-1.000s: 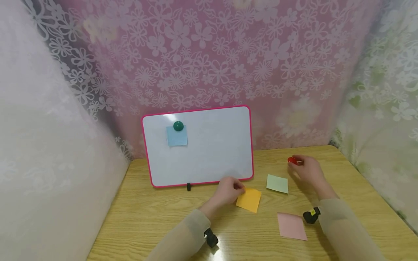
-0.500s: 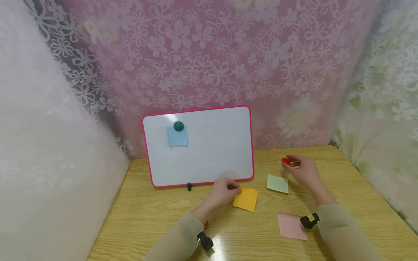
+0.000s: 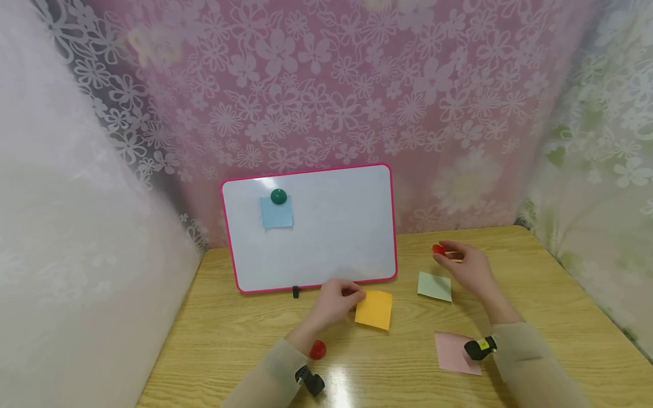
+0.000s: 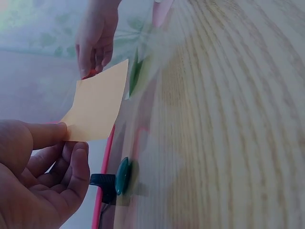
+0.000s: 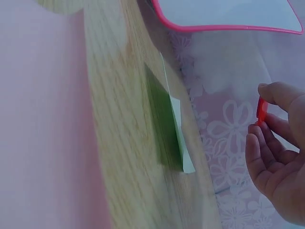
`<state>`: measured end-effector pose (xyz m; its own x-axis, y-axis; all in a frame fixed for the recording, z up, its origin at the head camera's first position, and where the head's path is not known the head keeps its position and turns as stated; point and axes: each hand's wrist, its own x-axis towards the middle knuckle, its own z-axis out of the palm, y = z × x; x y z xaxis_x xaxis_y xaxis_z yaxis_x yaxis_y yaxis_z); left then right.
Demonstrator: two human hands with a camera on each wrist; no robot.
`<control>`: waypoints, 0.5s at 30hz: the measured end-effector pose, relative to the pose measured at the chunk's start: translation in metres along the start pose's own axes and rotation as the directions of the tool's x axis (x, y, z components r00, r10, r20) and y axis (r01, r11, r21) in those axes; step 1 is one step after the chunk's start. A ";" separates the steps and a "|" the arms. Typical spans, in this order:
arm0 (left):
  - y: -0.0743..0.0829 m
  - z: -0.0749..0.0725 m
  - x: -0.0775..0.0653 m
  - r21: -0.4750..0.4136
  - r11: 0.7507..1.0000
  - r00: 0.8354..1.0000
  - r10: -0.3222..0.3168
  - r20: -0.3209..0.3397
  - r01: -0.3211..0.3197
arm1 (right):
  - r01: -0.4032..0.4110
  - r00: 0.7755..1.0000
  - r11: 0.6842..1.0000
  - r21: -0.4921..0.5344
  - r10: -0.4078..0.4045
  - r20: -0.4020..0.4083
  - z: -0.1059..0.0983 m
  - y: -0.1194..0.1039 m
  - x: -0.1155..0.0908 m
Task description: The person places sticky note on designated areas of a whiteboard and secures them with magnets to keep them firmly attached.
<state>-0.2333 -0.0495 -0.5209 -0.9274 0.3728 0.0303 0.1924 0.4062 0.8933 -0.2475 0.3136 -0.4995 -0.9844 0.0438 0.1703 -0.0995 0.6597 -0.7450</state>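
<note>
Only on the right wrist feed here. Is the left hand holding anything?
Observer: Yes, the left hand pinches an orange note near its corner.
Operator: I get just part of the whiteboard. Anything on it?
Observer: A blue note under a green magnet, toward its upper left in the head view.
Operator: I see a red piece in the right hand. Another one anywhere?
Observer: A red disc on the table, beside the left sleeve.

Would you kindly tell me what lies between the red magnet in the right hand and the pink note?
In the head view, the pale green note lies on the table between the red magnet in the right hand and the pink note.
</note>
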 end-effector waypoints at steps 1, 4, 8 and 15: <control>0.000 -0.002 -0.001 -0.010 1.000 1.000 -0.006 -0.004 0.006 | -0.003 1.000 1.000 0.005 0.003 0.002 0.001 -0.002 0.000; -0.001 -0.006 -0.003 -0.052 0.998 0.999 -0.029 -0.017 0.028 | -0.009 1.000 1.000 0.018 0.008 0.008 0.003 -0.006 0.000; -0.001 -0.013 -0.005 -0.100 0.994 0.999 -0.043 -0.032 0.040 | -0.005 1.000 0.999 0.050 0.004 0.015 0.004 -0.011 -0.001; -0.002 -0.022 -0.006 -0.139 0.990 0.999 -0.028 -0.046 0.021 | 0.013 1.000 0.998 0.066 -0.014 0.015 0.008 -0.017 -0.004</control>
<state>-0.2350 -0.0714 -0.5131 -0.9461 0.3229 0.0259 0.1264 0.2943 0.9473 -0.2434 0.2967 -0.4925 -0.9851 0.0231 0.1706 -0.1214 0.6095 -0.7834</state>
